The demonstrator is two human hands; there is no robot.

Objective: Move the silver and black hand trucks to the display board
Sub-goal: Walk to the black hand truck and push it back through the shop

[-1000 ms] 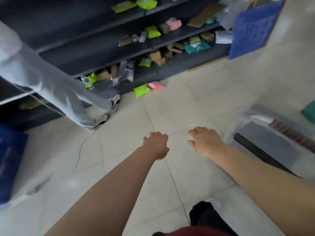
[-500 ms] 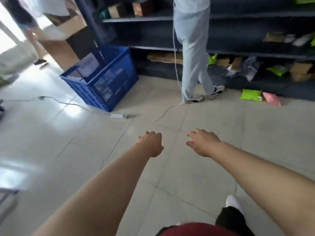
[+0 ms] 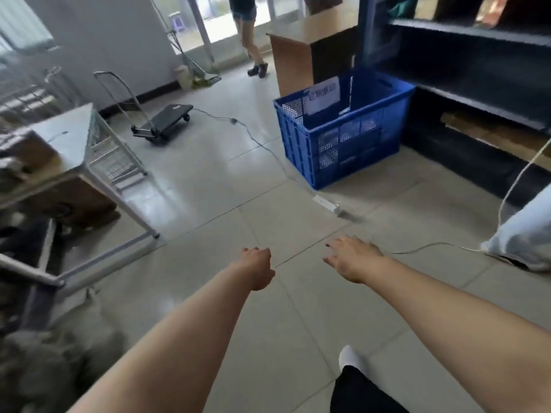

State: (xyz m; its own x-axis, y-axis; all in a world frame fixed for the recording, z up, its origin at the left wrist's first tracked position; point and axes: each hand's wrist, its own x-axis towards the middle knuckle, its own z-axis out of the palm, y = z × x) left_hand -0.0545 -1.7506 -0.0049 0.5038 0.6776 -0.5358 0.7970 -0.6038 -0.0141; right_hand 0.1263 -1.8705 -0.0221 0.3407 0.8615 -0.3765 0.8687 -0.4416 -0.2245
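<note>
Left hand (image 3: 256,268) has its grip curled on nothing, seemingly a fist, right hand (image 3: 353,259) its grip apart, the silver-and-black hand truck (image 3: 170,119) well ahead.

Bare forearms (image 3: 179,338), black trousers (image 3: 357,391), white shoe (image 3: 348,357)

- white sheet (image 3: 323,95) in blue crate (image 3: 343,141): dark print was present, too blurred to read
- black hand truck (image 3: 170,119) deck: small pale mark was illegible
- nothing else carried readable text

Pale tiled floor (image 3: 208,180) fills the frame; dark shelving (image 3: 465,55) upper right, a blue crate (image 3: 343,138) before it, bright doorway (image 3: 220,13) top centre.
</note>
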